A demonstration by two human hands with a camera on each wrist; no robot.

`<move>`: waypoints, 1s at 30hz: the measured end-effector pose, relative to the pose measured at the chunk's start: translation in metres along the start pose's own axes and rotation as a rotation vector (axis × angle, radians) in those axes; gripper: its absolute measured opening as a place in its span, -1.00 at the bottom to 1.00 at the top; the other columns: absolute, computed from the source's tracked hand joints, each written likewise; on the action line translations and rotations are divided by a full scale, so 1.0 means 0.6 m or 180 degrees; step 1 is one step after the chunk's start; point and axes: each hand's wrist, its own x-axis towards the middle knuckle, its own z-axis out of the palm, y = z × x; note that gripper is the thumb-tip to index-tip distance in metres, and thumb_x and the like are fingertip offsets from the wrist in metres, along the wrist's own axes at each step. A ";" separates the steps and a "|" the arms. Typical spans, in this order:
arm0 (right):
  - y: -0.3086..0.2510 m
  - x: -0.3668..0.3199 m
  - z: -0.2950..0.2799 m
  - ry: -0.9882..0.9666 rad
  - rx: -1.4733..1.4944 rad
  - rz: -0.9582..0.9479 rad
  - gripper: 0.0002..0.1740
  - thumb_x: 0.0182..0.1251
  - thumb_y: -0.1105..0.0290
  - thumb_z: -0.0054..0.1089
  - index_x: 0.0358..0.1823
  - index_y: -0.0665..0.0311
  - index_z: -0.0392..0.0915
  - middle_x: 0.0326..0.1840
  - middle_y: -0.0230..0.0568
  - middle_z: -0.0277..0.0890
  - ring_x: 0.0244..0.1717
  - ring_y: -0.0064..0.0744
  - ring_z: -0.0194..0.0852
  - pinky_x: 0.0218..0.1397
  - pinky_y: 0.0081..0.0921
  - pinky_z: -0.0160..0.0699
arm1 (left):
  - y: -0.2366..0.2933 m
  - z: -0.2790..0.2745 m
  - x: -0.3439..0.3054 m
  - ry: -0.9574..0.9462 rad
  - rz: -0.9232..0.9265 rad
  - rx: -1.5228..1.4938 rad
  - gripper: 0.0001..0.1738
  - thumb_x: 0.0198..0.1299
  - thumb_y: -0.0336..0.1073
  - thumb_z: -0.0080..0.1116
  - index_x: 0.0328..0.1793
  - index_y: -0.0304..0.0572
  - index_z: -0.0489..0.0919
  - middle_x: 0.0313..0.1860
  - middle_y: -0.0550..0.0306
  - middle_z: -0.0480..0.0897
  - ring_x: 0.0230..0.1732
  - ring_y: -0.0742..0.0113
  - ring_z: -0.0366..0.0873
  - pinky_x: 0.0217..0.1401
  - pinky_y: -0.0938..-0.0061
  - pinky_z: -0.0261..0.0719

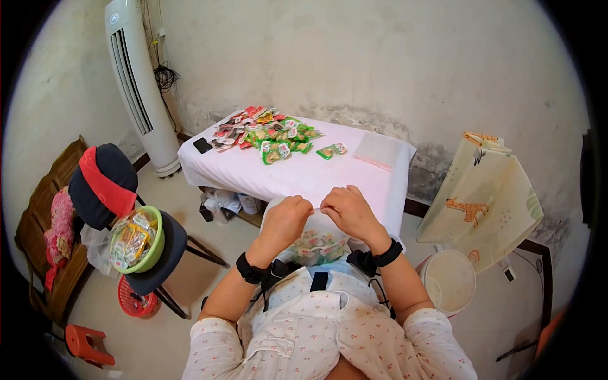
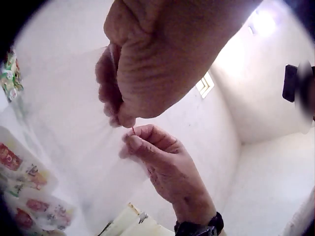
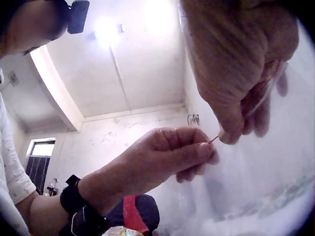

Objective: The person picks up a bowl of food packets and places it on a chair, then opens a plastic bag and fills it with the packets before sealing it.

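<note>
Both hands hold the top edge of a clear plastic zip bag (image 1: 315,248) in front of the person's waist. Small green-and-white snack packets show through its lower part. My left hand (image 1: 285,221) pinches the edge between thumb and fingers. Close beside it, my right hand (image 1: 354,215) pinches the same edge, with a small gap between the hands. A short stretch of the red seal line (image 3: 214,139) shows in that gap in the right wrist view. Below the hands, the bag's thin film spreads out in the left wrist view.
A white-covered table (image 1: 304,183) bears a pile of snack packets (image 1: 266,134), a phone (image 1: 202,145) and flat clear bags (image 1: 377,151). On the left, a chair holds a green basin (image 1: 158,244) of packets. A white bucket (image 1: 448,282) stands at the right.
</note>
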 end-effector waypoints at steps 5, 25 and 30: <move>0.005 -0.002 0.002 -0.0001 0.0016 -0.0064 -0.92 0.18 0.38 0.18 -0.43 0.19 0.53 -0.43 -0.32 0.46 -0.28 -0.28 0.42 -0.06 -0.29 0.24 | -0.001 0.004 -0.002 -0.0012 0.0065 0.0133 -0.91 0.06 -0.34 0.23 -0.34 -0.12 0.54 -0.41 0.10 0.52 -0.34 0.08 0.54 -0.36 0.26 0.50; -0.011 0.006 0.007 -0.0288 -0.0218 -0.0201 -0.91 0.18 0.31 0.20 -0.38 0.14 0.53 -0.39 -0.31 0.46 -0.21 -0.22 0.45 0.15 -0.04 0.23 | 0.001 -0.017 -0.009 -0.0049 -0.0120 -0.0196 -0.93 0.07 -0.33 0.21 -0.36 -0.12 0.59 -0.43 0.09 0.56 -0.36 0.06 0.56 -0.37 0.26 0.50; -0.010 0.009 0.010 -0.0312 -0.0091 -0.0171 -0.90 0.19 0.31 0.18 -0.39 0.15 0.54 -0.42 -0.29 0.45 -0.22 -0.21 0.46 0.15 -0.03 0.25 | -0.002 -0.027 -0.011 -0.0160 -0.0141 -0.0034 -0.89 0.10 -0.27 0.19 -0.39 -0.11 0.58 -0.43 0.11 0.57 -0.36 0.08 0.57 -0.38 0.25 0.50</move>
